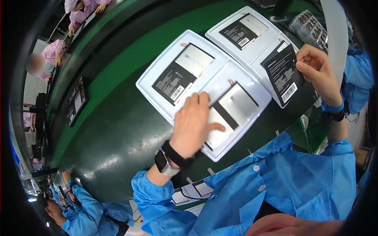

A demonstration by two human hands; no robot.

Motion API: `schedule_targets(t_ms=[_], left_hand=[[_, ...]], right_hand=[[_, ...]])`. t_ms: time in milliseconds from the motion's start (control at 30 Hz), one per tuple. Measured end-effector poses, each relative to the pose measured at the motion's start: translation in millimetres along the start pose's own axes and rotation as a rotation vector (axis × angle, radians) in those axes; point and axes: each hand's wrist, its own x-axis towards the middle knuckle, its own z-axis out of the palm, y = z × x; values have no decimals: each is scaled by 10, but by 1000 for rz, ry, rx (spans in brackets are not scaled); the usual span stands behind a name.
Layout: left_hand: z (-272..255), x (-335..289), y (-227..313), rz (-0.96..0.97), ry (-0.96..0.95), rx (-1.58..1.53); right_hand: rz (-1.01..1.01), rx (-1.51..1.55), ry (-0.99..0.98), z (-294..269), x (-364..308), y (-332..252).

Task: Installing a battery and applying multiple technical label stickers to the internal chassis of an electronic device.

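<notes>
My right hand [321, 70] pinches the edge of a black printed label [280, 74] with a barcode, held up over the right tray. It partly hides whatever lies beneath. My left hand [191, 120] lies over the left white tray [157, 72], fingers stretched and thumb out. Under and beside that thumb is a flat silver battery [240, 103] with a black band across it. In the far compartment of the same tray rests another flat battery [183, 72], half black label, half silver. A similar battery [244, 31] sits in the right white tray [220, 23].
Both trays stand side by side on a dark green table [118, 145]. Stacked clear trays of small parts [309, 25] stand at the far right. A black device [76, 100] lies to the left. Co-workers in pink [53, 55] and blue [86, 208] sit around.
</notes>
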Motion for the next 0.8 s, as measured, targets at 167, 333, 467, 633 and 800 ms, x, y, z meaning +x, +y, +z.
schedule_targets(t_ms=[167,333,467,633,800], left_hand=[[-41,68,-211,-41,25,-23],[-427,50,-507,-150,-160,-115],[-404,-7,-684,-71,-192,-232],[-433,61,-780,-117,-300,-280],[-452,83,-853,-40,-288,-305]], right_hand=[[98,205,-86,631,95,114],[207,304,-300,1293,202,87],[165,200,-389,1640,305,286],[135,49,-297,1519,328,280],[261,211,-325,1635,300,236]])
